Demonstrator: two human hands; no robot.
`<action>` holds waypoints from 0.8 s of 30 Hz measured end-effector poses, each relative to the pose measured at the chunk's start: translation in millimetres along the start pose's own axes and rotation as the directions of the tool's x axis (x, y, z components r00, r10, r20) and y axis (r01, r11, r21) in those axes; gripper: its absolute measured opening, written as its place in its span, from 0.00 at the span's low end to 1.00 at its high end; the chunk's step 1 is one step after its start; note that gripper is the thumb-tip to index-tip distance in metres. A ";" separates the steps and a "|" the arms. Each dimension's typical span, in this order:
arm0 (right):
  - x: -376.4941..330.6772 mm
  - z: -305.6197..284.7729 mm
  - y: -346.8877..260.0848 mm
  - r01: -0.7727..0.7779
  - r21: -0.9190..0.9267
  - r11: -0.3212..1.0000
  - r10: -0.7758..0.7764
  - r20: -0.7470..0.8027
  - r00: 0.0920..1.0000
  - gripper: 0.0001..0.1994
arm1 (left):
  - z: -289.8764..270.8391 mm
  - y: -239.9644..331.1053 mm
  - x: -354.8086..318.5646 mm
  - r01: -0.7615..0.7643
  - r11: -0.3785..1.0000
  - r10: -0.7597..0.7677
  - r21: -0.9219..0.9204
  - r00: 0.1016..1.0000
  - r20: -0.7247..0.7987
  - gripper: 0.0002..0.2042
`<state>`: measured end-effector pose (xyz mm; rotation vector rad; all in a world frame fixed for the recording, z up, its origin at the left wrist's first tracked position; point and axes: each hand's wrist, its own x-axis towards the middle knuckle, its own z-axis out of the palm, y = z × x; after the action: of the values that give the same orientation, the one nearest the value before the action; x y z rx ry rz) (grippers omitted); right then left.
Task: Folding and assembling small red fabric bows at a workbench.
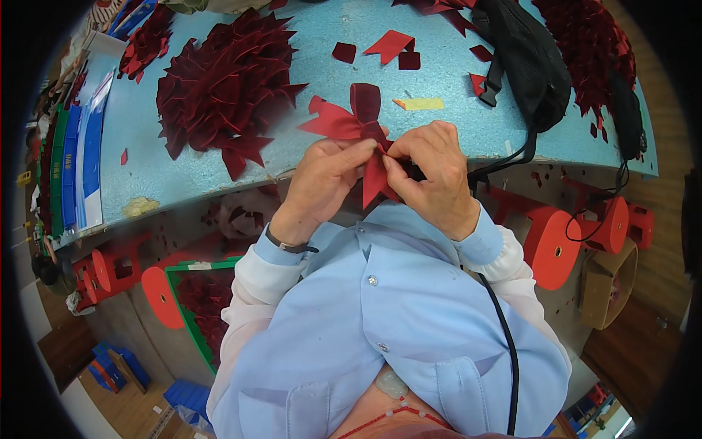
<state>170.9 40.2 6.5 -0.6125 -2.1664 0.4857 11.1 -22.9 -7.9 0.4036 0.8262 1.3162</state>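
Note:
A red ribbon bow (pixel 365 102) with velvety dark loops and lighter red tails is held up over the table's near edge. My left hand (pixel 329 172) pinches the bow near its middle, thumb lying along the ribbon. From the other side, my right hand (pixel 433 172) is closed, thumb and forefinger pressed together at the bow's knot. Part of the bow's lower side is hidden behind my fingers. Left of my hands lies a large heap of dark red bows (pixel 219 84) on the light blue table (pixel 307 29).
Loose ribbon pieces (pixel 390 45) and a yellow strip (pixel 424 104) lie beyond my hands. A black bag (pixel 526 66) with a cord sits right, near another bow pile (pixel 585 51). Red stools (pixel 552 247) stand below the table. A green crate (pixel 191 300) of red pieces is at left.

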 end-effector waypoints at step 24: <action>-1.3 -10.5 3.8 -0.603 0.447 0.661 0.537 0.279 0.796 0.04 | 10.8 2.2 -2.9 -0.151 0.908 0.193 0.392 0.979 -0.068 0.09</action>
<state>181.0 43.9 9.9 -0.9706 -1.7820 1.4371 17.4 -23.1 1.6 0.7372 1.1665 1.3451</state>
